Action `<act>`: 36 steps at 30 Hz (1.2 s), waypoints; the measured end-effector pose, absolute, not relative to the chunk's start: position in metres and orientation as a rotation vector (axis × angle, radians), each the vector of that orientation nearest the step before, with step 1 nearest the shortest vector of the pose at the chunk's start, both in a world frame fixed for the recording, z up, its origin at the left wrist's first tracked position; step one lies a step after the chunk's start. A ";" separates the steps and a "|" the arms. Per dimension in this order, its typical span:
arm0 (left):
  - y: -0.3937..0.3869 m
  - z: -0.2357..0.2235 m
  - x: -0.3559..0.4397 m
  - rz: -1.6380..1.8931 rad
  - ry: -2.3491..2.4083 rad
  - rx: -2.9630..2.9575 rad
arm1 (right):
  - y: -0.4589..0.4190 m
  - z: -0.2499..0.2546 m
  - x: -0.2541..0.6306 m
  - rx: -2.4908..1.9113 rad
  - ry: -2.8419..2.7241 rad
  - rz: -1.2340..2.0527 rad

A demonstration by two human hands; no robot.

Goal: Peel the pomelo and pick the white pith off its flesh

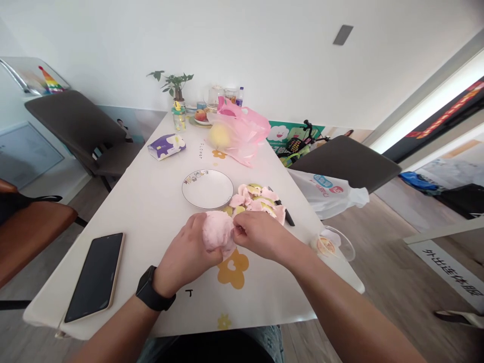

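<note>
My left hand (191, 249) is wrapped round a peeled pomelo (215, 229), pale pink and still covered in pith, holding it above the table (162, 201). At the fruit's right side the fingers of my right hand (257, 232) are curled and pinch at its surface. Whether a loose bit of pith sits between those fingertips is hidden. Just beyond my right hand lies a heap of pomelo peel (260, 199), pink inside and yellow-green outside. From under the heap's right side sticks a black knife handle (289, 217). A white plate (207, 189) stands behind the pomelo.
A phone (94, 277) lies at the left front. Farther back are a tissue pack (166, 146) and a pink plastic bag (242, 133) with a yellow pomelo (220, 136). A clear plastic tub (327, 244) is at the right edge, near a hanging white bag (328, 194).
</note>
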State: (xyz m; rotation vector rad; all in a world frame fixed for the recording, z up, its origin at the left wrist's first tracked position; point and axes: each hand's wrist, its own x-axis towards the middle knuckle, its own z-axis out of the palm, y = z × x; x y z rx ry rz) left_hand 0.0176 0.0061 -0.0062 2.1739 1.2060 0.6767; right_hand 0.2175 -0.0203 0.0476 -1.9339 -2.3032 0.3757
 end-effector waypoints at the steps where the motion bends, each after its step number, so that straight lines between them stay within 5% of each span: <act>1: 0.006 -0.007 0.018 0.671 1.212 2.169 | -0.022 0.047 0.219 -1.919 -2.282 0.386; 11: 0.009 -0.009 0.014 0.650 1.175 2.195 | -0.024 0.060 0.233 -1.784 -2.264 0.686; 23: 0.009 -0.008 0.013 0.718 1.100 2.205 | -0.021 0.043 0.213 -1.994 -2.220 0.370; 36: 0.009 -0.007 0.004 0.663 1.075 2.190 | -0.025 0.052 0.216 -1.787 -2.443 0.372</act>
